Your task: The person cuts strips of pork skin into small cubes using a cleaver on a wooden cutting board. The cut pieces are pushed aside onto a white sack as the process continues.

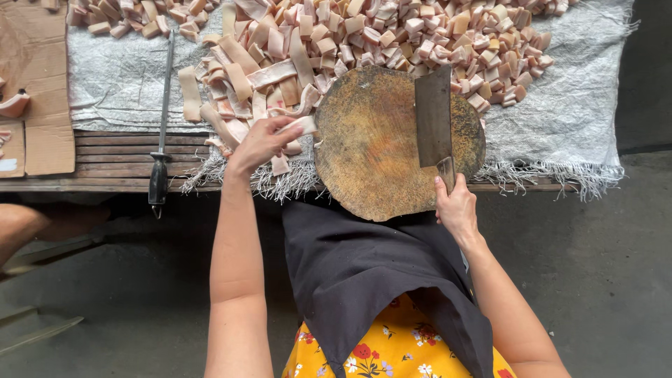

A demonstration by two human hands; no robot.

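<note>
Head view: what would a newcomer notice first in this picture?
First, the round wooden chopping board at the centre, with a cleaver lying flat on it, gripped by the right hand. Behind it, a big heap of pale pink cut pieces covers the woven sheet. To the left, the left hand takes a long strip from a pile of strips, and a sharpening steel lies nearby.

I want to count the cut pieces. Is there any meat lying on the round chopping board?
No, the round chopping board carries only the cleaver held by the right hand; the meat strips lie beside it.
</note>
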